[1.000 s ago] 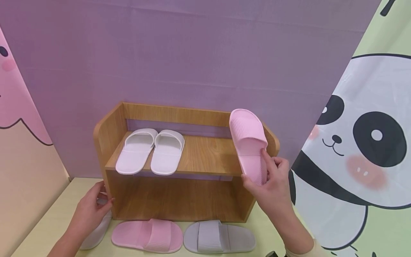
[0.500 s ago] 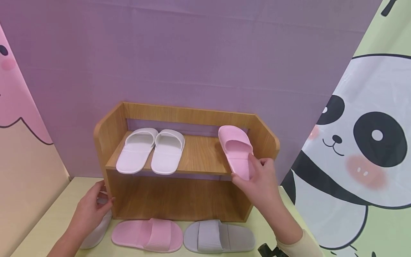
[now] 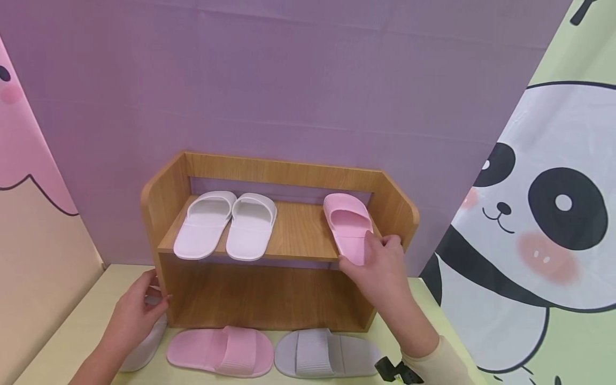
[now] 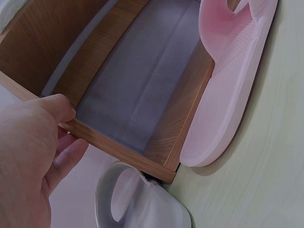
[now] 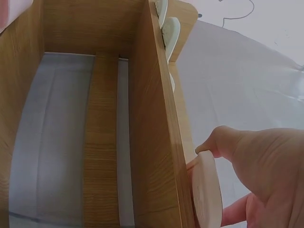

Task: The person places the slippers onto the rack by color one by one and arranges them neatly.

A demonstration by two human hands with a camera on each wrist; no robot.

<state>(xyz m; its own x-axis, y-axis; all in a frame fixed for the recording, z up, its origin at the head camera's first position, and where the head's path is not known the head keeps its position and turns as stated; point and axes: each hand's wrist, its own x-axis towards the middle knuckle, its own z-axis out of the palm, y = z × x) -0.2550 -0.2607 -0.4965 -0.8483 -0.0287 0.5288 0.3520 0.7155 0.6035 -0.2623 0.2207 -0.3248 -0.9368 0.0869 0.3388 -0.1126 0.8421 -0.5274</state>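
Note:
My right hand pinches the heel end of a pink slipper at the right of the upper shelf. In the right wrist view, the pink slipper's sole sits at the shelf's front edge between thumb and fingers. A pair of white slippers lies on the left of that shelf. My left hand grips the left side panel of the wooden shoe rack. The left wrist view shows its thumb over the panel's front edge.
Before the rack lie a second pink slipper and a grey slipper on the pale tabletop. Another light slipper is partly hidden by my left hand. A purple backdrop rises behind.
My right hand has moved left and lowered the pink slipper from above the rack's right side to the upper shelf. The left hand has stayed on the side panel.

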